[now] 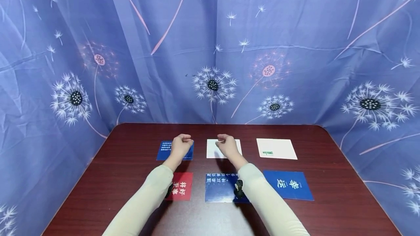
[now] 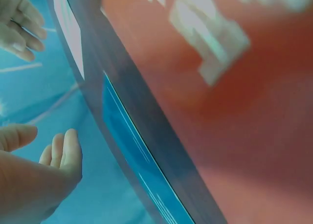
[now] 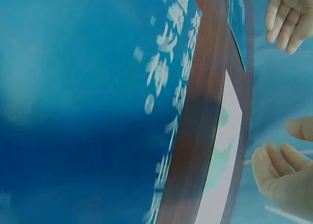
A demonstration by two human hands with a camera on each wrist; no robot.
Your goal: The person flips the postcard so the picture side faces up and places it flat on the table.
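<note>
My left hand hovers over a blue card with white writing at the back left, fingers bent loosely and holding nothing. In the left wrist view a gap shows between its thumb and fingers. Above a white card at the back middle is my right hand, also empty, with thumb and fingers apart in the right wrist view. Beneath the left forearm lies a red card, partly hidden by the sleeve. The right forearm partly covers a larger blue card with white characters.
A white card with a small green print lies at the back right of the dark red table. In front of it is another blue card. A blue curtain with dandelion prints hangs behind and beside the table.
</note>
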